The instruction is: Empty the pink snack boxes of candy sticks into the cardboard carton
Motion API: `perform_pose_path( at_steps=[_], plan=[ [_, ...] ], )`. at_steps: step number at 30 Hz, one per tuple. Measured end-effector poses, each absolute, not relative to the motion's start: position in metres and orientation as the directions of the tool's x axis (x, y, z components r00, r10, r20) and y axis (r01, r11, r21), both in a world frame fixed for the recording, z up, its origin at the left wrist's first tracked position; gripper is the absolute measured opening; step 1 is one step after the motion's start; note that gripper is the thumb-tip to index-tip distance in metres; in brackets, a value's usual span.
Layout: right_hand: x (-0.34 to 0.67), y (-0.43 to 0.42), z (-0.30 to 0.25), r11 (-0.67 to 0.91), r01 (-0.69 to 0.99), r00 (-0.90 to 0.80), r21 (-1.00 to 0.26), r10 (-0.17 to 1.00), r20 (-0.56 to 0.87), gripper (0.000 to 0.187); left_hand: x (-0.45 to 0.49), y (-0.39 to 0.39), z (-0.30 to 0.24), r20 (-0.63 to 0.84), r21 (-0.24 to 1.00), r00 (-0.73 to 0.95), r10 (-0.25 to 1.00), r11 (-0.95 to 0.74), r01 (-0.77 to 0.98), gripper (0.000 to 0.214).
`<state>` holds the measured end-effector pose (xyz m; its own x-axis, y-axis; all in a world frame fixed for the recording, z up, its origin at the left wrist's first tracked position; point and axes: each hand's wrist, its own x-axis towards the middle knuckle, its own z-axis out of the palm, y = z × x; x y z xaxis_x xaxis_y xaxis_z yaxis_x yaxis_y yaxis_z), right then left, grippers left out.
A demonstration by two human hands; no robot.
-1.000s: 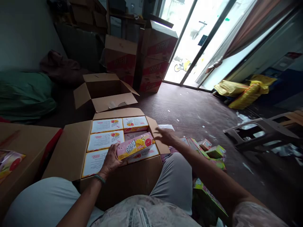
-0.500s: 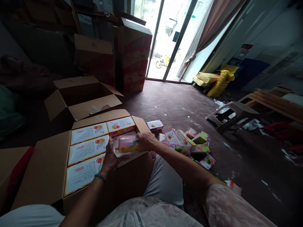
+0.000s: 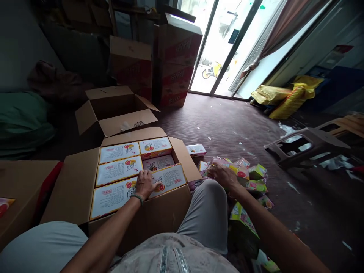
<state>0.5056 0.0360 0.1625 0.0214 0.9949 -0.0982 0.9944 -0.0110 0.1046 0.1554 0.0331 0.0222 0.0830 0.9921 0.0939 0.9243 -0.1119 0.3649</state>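
My left hand (image 3: 146, 184) rests with fingers apart on the packed boxes inside an open carton (image 3: 71, 182). Under its thumb side lies a white-faced grapefruit box (image 3: 170, 179) in the near right spot. Behind that, a pinkish box (image 3: 159, 163) sits lower than its neighbours. White boxes with yellow edges (image 3: 119, 168) fill the carton's left column. To the right, my right hand (image 3: 223, 175) reaches over a heap of small fruit-printed boxes (image 3: 257, 172), fingers stretched out and partly hidden. A box with a grapefruit picture (image 3: 241, 172) lies beside that hand.
Behind the carton stands another open carton (image 3: 113, 108). Stacked cartons (image 3: 176, 68) rise near the glass door. A lone white box (image 3: 196, 150) lies by the carton's right flap. A plastic stool (image 3: 307, 146) and yellow sacks (image 3: 290, 96) are on the right.
The box both hands held over the carton now appears to lie in its near right spot. My right hand has moved right to the heap. The view has turned left.
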Motion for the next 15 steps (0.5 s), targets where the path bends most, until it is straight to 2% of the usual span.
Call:
perform_pose_path(
  at_steps=[3,5,6,8,11,13,15],
  plan=[
    [0.452,0.043,0.155,0.132,0.988,-0.139,-0.086,0.986,-0.086,0.032,0.166,-0.001,0.021,0.245,0.385,0.196,0.950,-0.281,0.879,0.030],
    [0.417,0.049,0.154,0.297,0.943,-0.316,-0.148,0.941,-0.121,0.028,0.173,-0.029,0.011,0.308,0.427,0.331,0.892,-0.441,0.790,0.017],
    [0.402,0.051,0.153,0.384,0.911,-0.404,-0.150,0.902,-0.152,0.027,0.175,-0.040,0.005,0.333,0.444,0.358,0.872,-0.480,0.757,0.018],
    [0.377,0.052,0.150,0.526,0.844,-0.536,-0.105,0.813,-0.227,0.025,0.171,-0.051,-0.004,0.396,0.455,0.259,0.881,-0.433,0.778,0.036],
    [0.342,0.048,0.139,0.624,0.781,-0.593,-0.003,0.741,-0.316,0.026,0.150,-0.035,-0.004,0.392,0.445,0.042,0.919,-0.229,0.865,0.083],
    [0.317,0.045,0.130,0.651,0.759,-0.608,0.019,0.719,-0.337,0.029,0.134,-0.014,0.001,0.303,0.458,0.056,0.951,-0.197,0.867,0.099],
    [0.293,0.042,0.121,0.669,0.743,-0.625,0.007,0.699,-0.348,0.031,0.124,0.004,0.003,0.196,0.494,0.113,0.974,-0.197,0.847,0.097]
  ],
)
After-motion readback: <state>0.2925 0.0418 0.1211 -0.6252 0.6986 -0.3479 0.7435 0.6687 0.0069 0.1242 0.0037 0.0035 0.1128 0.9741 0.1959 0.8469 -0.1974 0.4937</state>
